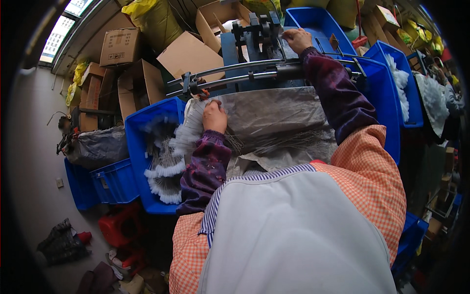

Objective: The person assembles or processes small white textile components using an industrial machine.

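Note:
My left hand (214, 117) is closed beside a bunch of white-bristled wire brushes (188, 134), at the left end of a grey cloth (274, 110); what its fingers hold is hidden. Reaching far forward, my right hand (298, 40) has its fingers pinched together at the right side of a dark metal machine (257, 39). Anything between those fingertips is too small to make out. A pair of steel rails (235, 73) crosses in front of the machine, under my right forearm. Thin wire stems (293, 142) lie loose on the cloth.
A blue bin (132, 147) with bundled white brushes stands left; another blue bin (382, 93) stands right. A blue crate (318, 22) is behind the machine. Open cardboard boxes (191, 59) crowd the back left. A red stool (117, 228) sits on the floor, lower left.

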The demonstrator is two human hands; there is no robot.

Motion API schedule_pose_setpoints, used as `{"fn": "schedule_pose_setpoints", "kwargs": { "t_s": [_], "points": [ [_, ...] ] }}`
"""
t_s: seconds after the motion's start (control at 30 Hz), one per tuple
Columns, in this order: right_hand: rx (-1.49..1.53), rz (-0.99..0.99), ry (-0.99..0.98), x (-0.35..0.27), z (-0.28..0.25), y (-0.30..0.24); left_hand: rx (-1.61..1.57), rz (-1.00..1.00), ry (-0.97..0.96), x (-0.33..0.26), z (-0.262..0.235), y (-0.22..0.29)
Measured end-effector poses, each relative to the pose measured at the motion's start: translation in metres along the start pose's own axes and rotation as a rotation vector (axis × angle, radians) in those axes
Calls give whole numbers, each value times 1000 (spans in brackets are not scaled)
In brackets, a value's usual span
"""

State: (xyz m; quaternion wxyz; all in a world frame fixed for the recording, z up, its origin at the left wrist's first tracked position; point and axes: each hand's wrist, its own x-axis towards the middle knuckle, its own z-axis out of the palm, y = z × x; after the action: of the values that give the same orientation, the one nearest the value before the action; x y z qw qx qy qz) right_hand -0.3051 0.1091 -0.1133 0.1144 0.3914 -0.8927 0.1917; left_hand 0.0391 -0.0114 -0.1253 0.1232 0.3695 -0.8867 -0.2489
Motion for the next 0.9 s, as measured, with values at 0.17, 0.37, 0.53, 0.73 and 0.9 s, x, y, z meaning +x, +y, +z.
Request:
{"fn": "schedule_pose_setpoints", "kwargs": {
  "t_s": [0.17,0.37,0.53,0.73,0.9],
  "points": [
    [7,-9,-4,0,-1,-2,-31,8,3,1,3,-5],
    [30,-18,-48,1,-3,1,-37,11,6,1,4,-5],
    [12,3,-55,-1,-6,-8,-44,5,10,0,4,-7],
    [-1,1,-88,1,-5,-2,-45,10,25,0,4,-5],
    [-105,117,-189,1,-17,-15,-23,8,6,0,4,-6]
  ]
}}
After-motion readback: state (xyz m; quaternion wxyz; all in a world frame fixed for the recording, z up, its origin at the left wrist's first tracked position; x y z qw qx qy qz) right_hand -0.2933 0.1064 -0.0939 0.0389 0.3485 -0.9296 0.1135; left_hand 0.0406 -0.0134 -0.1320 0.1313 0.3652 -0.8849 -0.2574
